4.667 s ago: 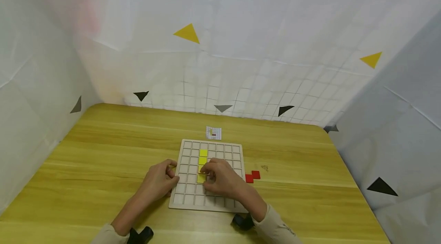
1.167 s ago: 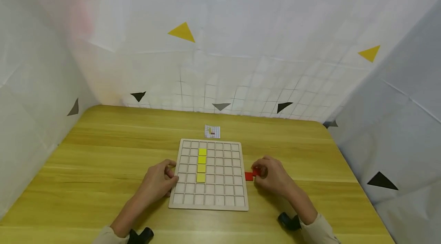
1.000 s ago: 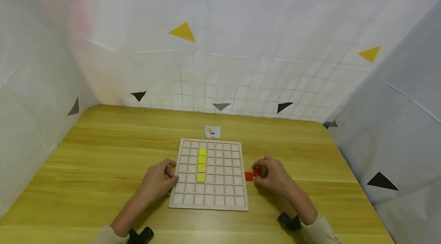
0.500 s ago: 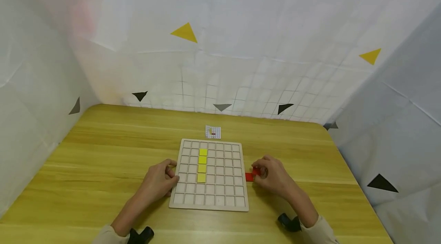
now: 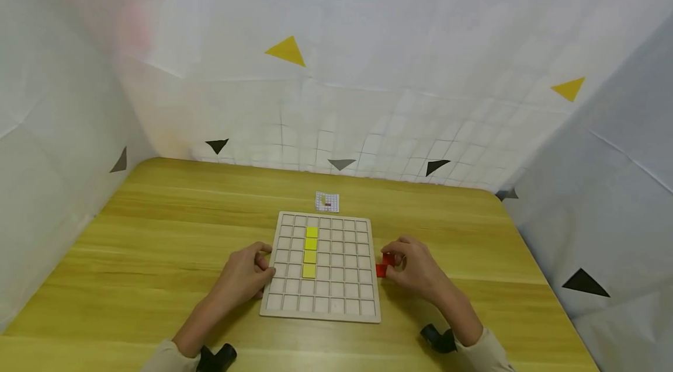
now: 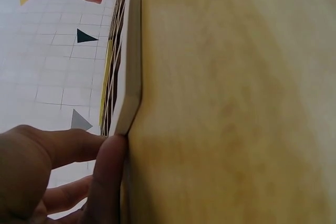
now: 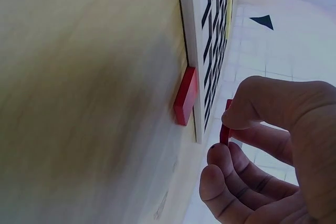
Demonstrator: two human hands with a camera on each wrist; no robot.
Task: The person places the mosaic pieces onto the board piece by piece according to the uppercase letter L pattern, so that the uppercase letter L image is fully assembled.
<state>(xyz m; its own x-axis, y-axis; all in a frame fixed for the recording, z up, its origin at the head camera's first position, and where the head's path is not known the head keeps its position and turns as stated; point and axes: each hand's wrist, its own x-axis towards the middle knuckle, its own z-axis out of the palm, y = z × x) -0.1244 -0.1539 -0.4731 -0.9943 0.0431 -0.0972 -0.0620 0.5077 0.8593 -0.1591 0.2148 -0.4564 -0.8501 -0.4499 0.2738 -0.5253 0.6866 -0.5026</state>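
A pale wooden grid board [image 5: 322, 318] lies flat on the table, a column of yellow square tiles [image 5: 310, 257] set in its cells. My left hand [image 5: 243, 271] holds the board's left edge, thumb and index finger at the rim. Just right of the board, my right hand [image 5: 415, 267] pinches a red square tile [image 7: 226, 132] between thumb and fingertips; the right wrist view shows it raised and on edge. A second red tile [image 7: 186, 98] lies on the table against the board's right edge.
Behind the board lies a small printed card [image 5: 327, 202] showing a grid with yellow and red marks. The wooden table [image 5: 200, 197] is enclosed by white sheet walls [image 5: 368, 103] bearing yellow, black and grey triangles. Black wrist mounts [image 5: 439, 339] sit at both sleeves.
My right hand has left the yellow tiles and moved right to the red tiles. It has taken hold of one and shifted it slightly left. The left hand stays at the board's edge.
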